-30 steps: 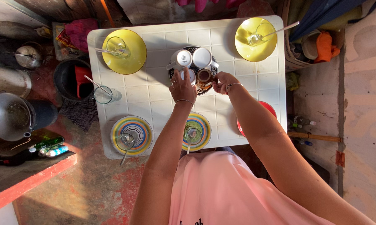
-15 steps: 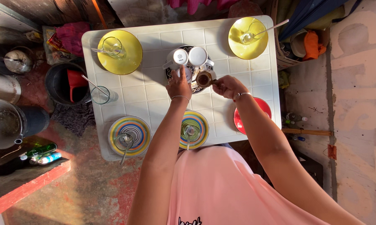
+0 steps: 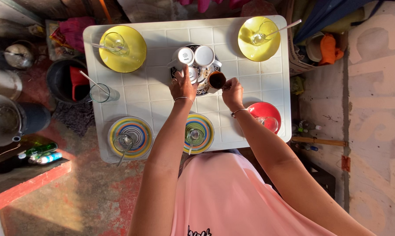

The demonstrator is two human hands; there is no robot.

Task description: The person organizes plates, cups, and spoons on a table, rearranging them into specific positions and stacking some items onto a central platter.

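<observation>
Right hand (image 3: 232,92) fingers closed on handle of small coffee pot (image 3: 216,80), at patterned tray's (image 3: 202,91) right rim. Left hand (image 3: 182,87) loosely curled over a white cup (image 3: 191,75) on tray; bare tabletop (image 3: 132,94) left of tray.

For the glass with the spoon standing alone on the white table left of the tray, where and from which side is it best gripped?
Probably around the lower wall of the glass, coming from its right, the side toward the left hand. The spoon leans out over the rim up and to the left, so a grasp from above or from that side would likely knock it. It stands upright on the table, with bare tiles around it.
</observation>
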